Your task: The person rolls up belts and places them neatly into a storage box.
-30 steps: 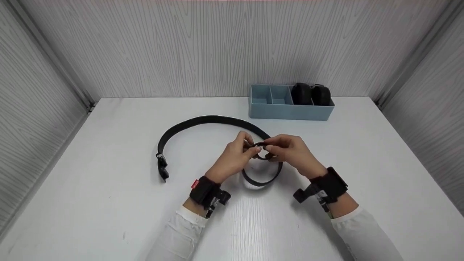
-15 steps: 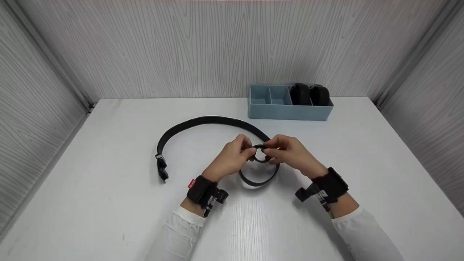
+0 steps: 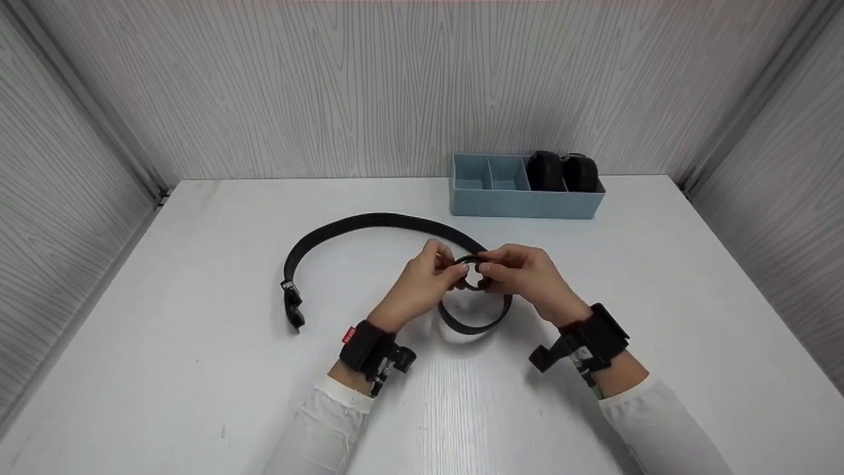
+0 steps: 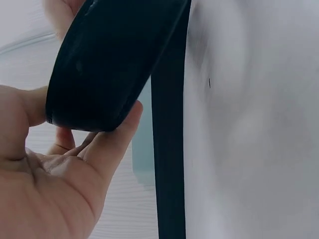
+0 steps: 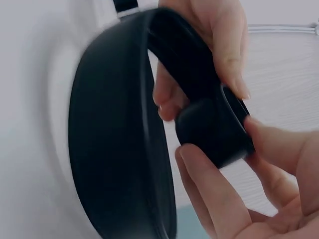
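A black leather belt lies on its edge in a wide curve on the white table, its buckle at the left end. The other end is rolled into a small coil, raised above a larger loop of strap. My left hand pinches the coil's left side between thumb and fingers. On the opposite side, my right hand pinches it too, thumb inside and fingertips outside. The left wrist view shows the strap's broad face against the left fingers.
A blue divided box stands at the back right of the table. Two black rolled belts, one beside the other, fill its right compartments. Each wrist wears a black strap with a small camera. Wood-grain panels enclose the back and sides.
The coil dipped slightly toward me, then rose back a little, with both hands moving along. The larger loop shifted slightly; the buckle end lies nearly as before.
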{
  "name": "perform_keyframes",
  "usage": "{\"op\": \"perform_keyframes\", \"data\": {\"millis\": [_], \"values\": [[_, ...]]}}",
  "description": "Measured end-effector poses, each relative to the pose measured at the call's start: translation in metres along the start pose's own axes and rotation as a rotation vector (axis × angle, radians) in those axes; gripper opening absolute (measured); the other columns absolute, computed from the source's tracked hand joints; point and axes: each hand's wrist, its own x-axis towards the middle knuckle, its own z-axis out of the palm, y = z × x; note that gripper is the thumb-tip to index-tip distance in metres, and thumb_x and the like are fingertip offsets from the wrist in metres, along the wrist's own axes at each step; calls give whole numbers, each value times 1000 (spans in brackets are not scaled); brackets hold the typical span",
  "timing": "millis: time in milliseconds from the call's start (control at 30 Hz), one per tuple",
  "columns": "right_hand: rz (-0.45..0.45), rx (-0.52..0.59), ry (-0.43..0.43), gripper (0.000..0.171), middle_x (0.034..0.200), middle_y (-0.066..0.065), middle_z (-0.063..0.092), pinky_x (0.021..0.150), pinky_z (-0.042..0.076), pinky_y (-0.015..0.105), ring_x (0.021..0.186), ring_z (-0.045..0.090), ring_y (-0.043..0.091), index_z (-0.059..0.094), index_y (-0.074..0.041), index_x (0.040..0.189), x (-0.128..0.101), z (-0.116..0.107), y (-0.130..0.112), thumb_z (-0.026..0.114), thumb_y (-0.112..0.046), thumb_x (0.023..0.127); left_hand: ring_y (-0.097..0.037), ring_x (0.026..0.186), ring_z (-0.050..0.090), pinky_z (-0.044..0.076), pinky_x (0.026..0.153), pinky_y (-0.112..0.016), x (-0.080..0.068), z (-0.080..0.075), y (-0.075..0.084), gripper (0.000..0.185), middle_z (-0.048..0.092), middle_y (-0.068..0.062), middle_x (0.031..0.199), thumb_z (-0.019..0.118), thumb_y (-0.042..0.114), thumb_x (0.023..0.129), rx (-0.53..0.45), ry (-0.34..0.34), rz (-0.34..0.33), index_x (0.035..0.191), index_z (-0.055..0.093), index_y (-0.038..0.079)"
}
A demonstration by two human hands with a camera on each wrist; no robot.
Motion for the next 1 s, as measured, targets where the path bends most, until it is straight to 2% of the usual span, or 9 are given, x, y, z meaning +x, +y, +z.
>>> {"op": "perform_keyframes", "data": {"millis": [100,167,300,433,533,667,800,900,1000], "values": [[11,17,4,31,117,13,70,85,61,34,95,74,21,69,3,125,1,1,1,74,-10,98,-21,96,70,55,84,-33,0,0,0,19,71,-12,105,59,22,108,13,12,6,114,51,5],[13,-11,-7,31,119,15,69,85,61,35,96,73,21,68,3,125,1,1,1,74,-12,98,-20,96,70,55,84,-33,0,-1,0,18,71,-11,104,59,21,108,34,5,13,113,52,5],[-3,-140,-54,31,120,15,69,85,61,37,100,71,22,71,-2,125,0,-2,0,75,-16,98,-21,95,69,53,80,-32,-1,-4,0,16,71,-10,103,60,19,107,85,-52,26,112,54,6],[-34,-251,-90,28,117,12,72,81,60,34,97,71,23,75,-8,124,-2,-5,0,75,-19,98,-26,97,69,50,78,-32,-2,-4,0,16,71,-7,104,60,22,107,116,-117,34,113,54,8],[-30,-206,-78,27,116,15,72,81,60,33,97,72,23,75,-7,124,-2,-4,0,75,-17,98,-23,98,68,49,79,-31,-2,-3,-1,19,71,-5,105,61,25,107,83,-105,25,113,54,9],[-20,-60,-7,29,116,19,71,82,61,33,97,70,20,73,-2,124,-1,1,1,74,-14,99,-15,98,68,51,82,-31,-1,0,-2,23,70,-5,105,63,28,106,12,-18,21,113,52,9],[-17,32,49,27,111,13,71,81,61,33,94,69,18,71,1,124,0,5,1,72,-11,100,-15,98,70,53,84,-31,-1,0,-2,24,71,-8,105,64,27,106,-20,30,29,114,51,9],[-10,49,45,28,110,9,71,83,61,35,95,69,19,71,2,124,0,6,1,71,-11,100,-16,96,70,53,82,-31,0,-1,-1,22,73,-11,103,64,25,106,5,34,38,114,53,8],[-2,2,8,30,114,8,70,86,61,37,98,70,19,70,1,126,0,3,1,73,-14,99,-16,95,69,54,81,-31,-1,-1,0,19,72,-10,103,63,23,106,38,16,43,113,54,8]]}}
